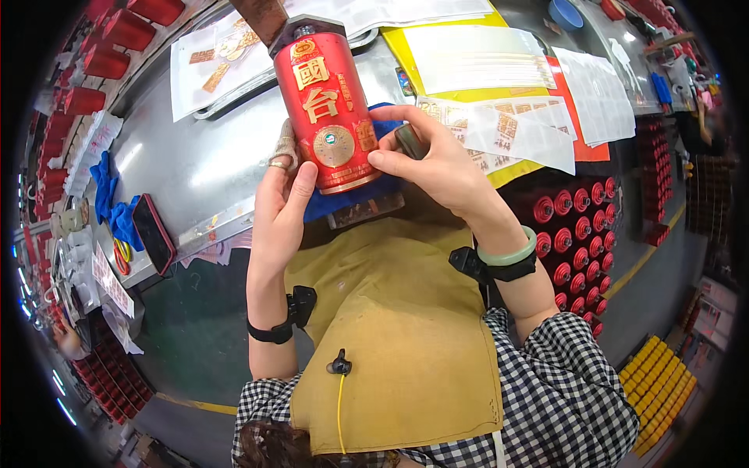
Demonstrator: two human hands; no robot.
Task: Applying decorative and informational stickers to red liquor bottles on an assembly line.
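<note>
A red bottle [334,161] with raised gold characters and a round gold medallion leans slightly, its base toward me. My left hand [282,204] is closed on its lower left side, thumb in front, and a ribbed pale cover sits on one finger. On the lower right side, thumb and index finger of my right hand [445,160] meet the bottle beside a small gold label [364,134]. A dark green, rounded piece [409,143] is tucked within that hand. Behind the bottle's base lies a blue cloth [351,200].
Sheets of gold labels [507,129] cover the bench to the right, over yellow material. A phone [153,234] lies at the left edge by blue cloths [117,210]. Rows of red bottles [581,226] stand at lower right. A brown bar [261,19] meets the bottle's top.
</note>
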